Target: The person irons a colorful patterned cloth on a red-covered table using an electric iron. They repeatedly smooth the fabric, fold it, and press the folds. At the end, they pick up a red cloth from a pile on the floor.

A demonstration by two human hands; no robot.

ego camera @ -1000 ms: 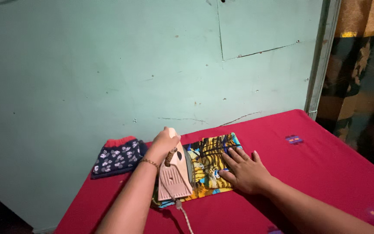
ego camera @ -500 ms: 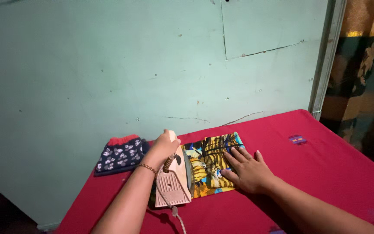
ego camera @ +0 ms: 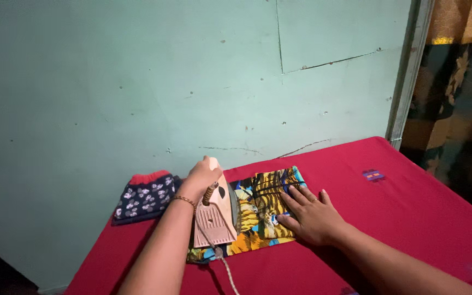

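Note:
My left hand grips the handle of a pale pink clothes iron that rests on the left part of a folded, brightly printed yellow, blue and black cloth. The iron's cord trails toward me. My right hand lies flat, fingers spread, on the right side of the same cloth, pressing it onto the red-covered table.
A folded dark blue floral garment with a red edge lies at the table's back left, against the pale green wall. A patterned curtain hangs at the right beside a doorframe. The table's left edge drops off near my left arm.
The iron has slid a little away from me along the cloth, after drifting toward me half a second ago. My right hand has stayed flat on the cloth.

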